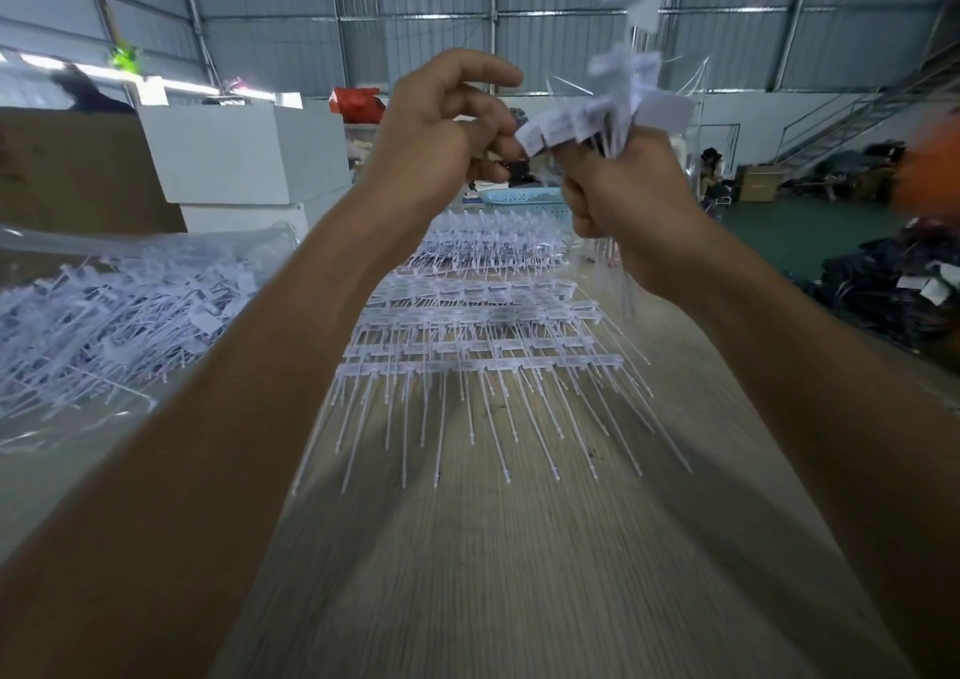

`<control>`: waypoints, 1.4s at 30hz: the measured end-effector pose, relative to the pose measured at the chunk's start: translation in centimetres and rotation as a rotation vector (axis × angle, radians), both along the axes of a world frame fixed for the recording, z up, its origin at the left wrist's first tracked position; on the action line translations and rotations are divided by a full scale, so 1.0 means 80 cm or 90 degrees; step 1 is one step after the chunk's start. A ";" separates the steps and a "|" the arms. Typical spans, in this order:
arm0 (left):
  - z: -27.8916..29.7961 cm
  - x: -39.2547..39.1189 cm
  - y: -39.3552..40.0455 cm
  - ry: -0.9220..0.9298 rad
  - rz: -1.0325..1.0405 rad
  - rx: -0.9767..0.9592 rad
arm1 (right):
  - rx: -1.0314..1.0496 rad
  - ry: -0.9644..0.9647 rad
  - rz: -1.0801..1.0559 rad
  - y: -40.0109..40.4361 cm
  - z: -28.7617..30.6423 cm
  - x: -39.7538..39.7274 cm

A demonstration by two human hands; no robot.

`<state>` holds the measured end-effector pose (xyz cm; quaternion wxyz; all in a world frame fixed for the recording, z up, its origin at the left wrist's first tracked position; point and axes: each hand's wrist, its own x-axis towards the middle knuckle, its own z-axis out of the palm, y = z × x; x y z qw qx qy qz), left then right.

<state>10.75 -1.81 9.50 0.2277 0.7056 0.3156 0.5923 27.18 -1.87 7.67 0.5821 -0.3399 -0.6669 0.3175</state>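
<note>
1. the bundle of tag ties (613, 122) gripped in the right hand (623, 200) is thin white plastic, partly translucent, with flat matt label heads.
2. the rows of tag ties (467, 335) on the table are the same white plastic, and their slim tails are faintly shiny.
3. the table top (493, 548) looks like pale wood-grain laminate, smooth and matt.
4. at the left, the clear plastic bag (78, 418) is glossy and creased.
5. far left, the cardboard box (78, 169) is brown and matt.
6. the white boxes (234, 153) beside it are smooth and matt.
7. the far basket (524, 199) is light blue perforated plastic.
8. the far walls (415, 13) are grey corrugated metal sheet.
</note>
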 end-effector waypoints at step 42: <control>-0.043 0.026 0.011 0.288 -0.128 -0.134 | -0.084 0.086 0.211 0.042 -0.039 0.025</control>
